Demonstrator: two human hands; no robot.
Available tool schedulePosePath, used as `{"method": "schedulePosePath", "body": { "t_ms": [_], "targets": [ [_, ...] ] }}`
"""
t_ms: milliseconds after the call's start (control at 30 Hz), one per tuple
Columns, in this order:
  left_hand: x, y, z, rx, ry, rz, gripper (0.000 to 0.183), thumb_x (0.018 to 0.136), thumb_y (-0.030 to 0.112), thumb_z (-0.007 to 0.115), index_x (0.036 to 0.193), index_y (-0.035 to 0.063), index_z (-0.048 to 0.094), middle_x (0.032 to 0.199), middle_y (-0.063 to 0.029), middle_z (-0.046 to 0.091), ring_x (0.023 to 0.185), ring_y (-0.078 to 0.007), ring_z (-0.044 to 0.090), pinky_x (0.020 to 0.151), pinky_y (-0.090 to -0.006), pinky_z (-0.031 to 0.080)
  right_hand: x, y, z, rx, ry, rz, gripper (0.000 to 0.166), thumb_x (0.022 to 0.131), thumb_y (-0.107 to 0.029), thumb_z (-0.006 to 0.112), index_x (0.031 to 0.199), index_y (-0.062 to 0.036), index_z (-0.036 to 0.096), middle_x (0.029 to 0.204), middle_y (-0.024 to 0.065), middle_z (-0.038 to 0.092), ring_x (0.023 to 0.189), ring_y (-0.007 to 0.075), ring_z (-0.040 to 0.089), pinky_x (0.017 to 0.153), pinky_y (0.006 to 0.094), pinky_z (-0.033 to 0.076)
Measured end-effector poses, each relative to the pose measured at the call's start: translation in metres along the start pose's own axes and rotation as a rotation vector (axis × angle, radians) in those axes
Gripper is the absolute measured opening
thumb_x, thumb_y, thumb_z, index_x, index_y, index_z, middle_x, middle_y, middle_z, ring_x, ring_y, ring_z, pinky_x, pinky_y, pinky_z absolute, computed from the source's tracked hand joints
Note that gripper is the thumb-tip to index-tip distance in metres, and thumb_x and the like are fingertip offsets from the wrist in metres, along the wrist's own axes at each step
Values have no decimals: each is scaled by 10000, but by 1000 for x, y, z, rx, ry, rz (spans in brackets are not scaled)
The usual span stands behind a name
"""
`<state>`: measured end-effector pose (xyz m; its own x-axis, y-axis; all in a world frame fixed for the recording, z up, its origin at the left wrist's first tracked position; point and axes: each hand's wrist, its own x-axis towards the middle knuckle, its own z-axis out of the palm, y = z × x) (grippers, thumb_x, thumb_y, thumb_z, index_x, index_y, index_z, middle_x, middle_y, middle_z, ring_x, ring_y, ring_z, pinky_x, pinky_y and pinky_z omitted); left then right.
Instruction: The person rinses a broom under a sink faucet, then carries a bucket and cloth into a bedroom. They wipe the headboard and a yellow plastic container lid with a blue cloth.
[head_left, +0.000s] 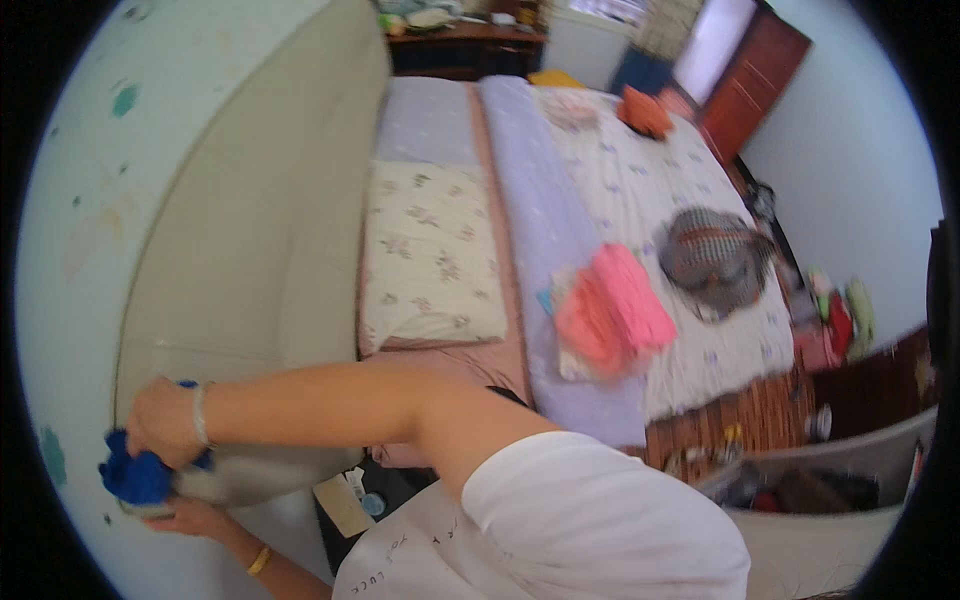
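Observation:
My right hand (166, 424), with a pale bracelet at its wrist, grips a bunched blue cloth (135, 474) against the near corner of a beige padded headboard (247, 247). Just below, my left hand (184, 517), with a gold-coloured bracelet, has its fingers at the underside of that corner, close to the cloth; whether it grips the edge cannot be told. The right arm stretches across in front of the bed. A floral pillow (439, 255) lies beside the headboard.
On the bed lie a rolled lilac quilt (525, 172), folded pink textiles (634, 296), a checked grey bundle (712, 259) and an orange cloth (645, 112). A dark bedside surface (401, 480) holds a box and a round lid. A marked wall (82, 225) stands behind the headboard.

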<state>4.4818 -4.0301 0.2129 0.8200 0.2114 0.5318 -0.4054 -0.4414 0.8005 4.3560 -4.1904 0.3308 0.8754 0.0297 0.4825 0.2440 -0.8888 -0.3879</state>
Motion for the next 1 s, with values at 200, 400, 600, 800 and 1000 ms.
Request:
{"method": "schedulePosePath", "body": {
  "t_ms": [200, 400, 600, 800, 1000],
  "targets": [
    [-10, 28, -9, -41, 38, 72, 633, 909, 376, 487, 1363, 0, 256, 1258, -221, 461, 1079, -330, 510, 925, -421, 424, -236, 54, 12, 109, 116, 441, 372, 603, -107, 648, 970, -162, 644, 887, 97, 606, 866, 314, 585, 689, 445, 467],
    [-29, -8, 10, 69, 141, 257, 605, 911, 374, 477, 1341, -6, 286, 1245, -214, 470, 1065, -321, 510, 920, -411, 422, -548, -40, 19, 100, 549, 1305, 421, 670, -178, 654, 1080, -89, 616, 1048, 162, 615, 927, 322, 591, 812, 364, 459],
    [-115, -27, 2, 62, -94, 214, 535, 915, 341, 469, 1289, -23, 353, 1233, -202, 474, 1042, -306, 512, 917, -400, 418, -726, -234, 36, 562, 1321, 1840, 487, 631, 47, 544, 1114, 0, 588, 962, 80, 647, 841, 163, 602, 799, 293, 472],
    [-240, -78, 21, 6, -723, 60, 473, 919, 309, 461, 1236, -40, 421, 1221, -189, 477, 1019, -291, 514, 914, -388, 414, -832, -364, 95, 396, 1572, 2256, 443, 636, -8, 602, 1079, -5, 602, 929, 100, 641, 813, 194, 597, 752, 312, 473],
    [-468, 105, -40, -334, -1344, -20, 427, 911, 299, 473, 1161, -46, 489, 1148, -139, 532, 1035, -258, 495, 891, -365, 405, -879, -454, 125, 252, 1488, 2452, 434, 601, -42, 635, 1034, -34, 624, 898, 156, 655, 819, 265, 625, 759, 356, 486]
  ]
}}
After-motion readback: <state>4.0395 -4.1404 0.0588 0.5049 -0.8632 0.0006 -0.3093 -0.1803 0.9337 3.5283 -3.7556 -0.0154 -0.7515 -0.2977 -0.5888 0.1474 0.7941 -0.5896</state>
